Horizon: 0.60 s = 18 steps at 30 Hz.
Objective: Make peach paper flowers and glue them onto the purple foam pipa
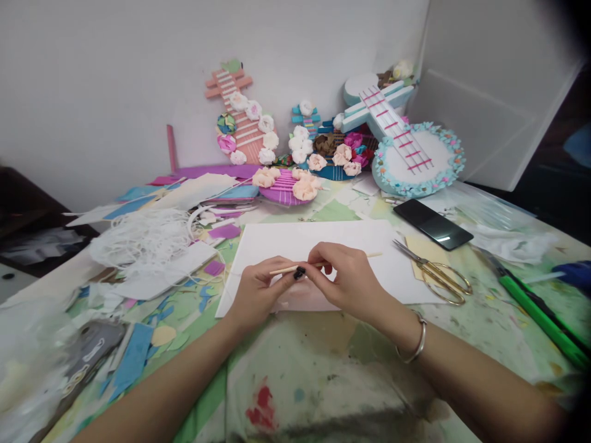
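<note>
Both hands meet over a white board point(272, 237) at the middle of the table. A thin pale wooden stick point(282, 270) runs nearly level between them, its far end showing beyond my right hand. My left hand point(259, 288) is closed, pinching the stick near its left end. My right hand point(347, 278) is closed too, thumb and fingertips bent around the stick. A small black spot point(300, 272) shows where the thumbs meet; I cannot tell what it is. Gold-handled scissors point(434, 267) lie right of the board, partly over a yellowish paper piece point(412, 249).
A black phone point(433, 223) and a green cutter point(538, 314) lie to the right. Tangled white cord point(143, 243), paper scraps and a grey phone case point(90, 351) crowd the left. Flower-decorated craft instruments, including a light-blue one point(418, 157), lean along the wall.
</note>
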Each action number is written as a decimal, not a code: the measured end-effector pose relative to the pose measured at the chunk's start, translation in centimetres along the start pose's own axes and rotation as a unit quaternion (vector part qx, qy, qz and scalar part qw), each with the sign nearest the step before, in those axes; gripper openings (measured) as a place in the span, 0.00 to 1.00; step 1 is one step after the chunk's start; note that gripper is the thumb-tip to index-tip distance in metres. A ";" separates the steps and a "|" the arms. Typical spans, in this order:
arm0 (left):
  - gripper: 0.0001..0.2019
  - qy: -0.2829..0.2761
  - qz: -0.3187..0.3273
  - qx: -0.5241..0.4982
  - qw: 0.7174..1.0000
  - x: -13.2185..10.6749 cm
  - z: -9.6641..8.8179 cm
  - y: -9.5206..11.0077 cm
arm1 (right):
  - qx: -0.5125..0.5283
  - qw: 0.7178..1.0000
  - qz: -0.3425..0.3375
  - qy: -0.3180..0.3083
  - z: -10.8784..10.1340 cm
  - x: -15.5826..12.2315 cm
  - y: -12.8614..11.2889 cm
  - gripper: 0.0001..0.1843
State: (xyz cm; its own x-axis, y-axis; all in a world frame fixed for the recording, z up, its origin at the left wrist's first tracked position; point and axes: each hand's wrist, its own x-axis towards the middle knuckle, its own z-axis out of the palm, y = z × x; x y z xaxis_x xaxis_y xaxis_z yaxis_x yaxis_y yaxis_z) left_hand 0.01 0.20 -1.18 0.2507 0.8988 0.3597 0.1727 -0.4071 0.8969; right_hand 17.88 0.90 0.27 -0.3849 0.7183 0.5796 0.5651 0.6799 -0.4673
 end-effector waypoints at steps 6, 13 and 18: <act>0.08 -0.011 -0.021 -0.023 0.999 0.0 -0.1 0.3 | -0.009 1.000 0.012 0.001 0.0 0.0 -0.3 0.08; 0.07 0.010 -0.005 -0.015 1.000 -0.1 -0.1 0.1 | 0.000 1.000 -0.004 -0.009 -0.3 0.0 -0.3 0.08; 0.07 0.026 0.030 0.009 0.999 -0.2 0.0 -0.1 | -0.019 0.999 -0.029 -0.025 -0.5 0.0 -0.1 0.08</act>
State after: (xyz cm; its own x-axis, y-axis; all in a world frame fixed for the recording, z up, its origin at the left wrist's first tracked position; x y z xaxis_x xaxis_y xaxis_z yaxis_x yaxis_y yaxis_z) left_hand -0.01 0.04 -1.32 0.2109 0.8799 0.4258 0.1752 -0.4626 0.8691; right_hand 18.14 0.74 0.64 -0.4537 0.6845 0.5706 0.5673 0.7156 -0.4075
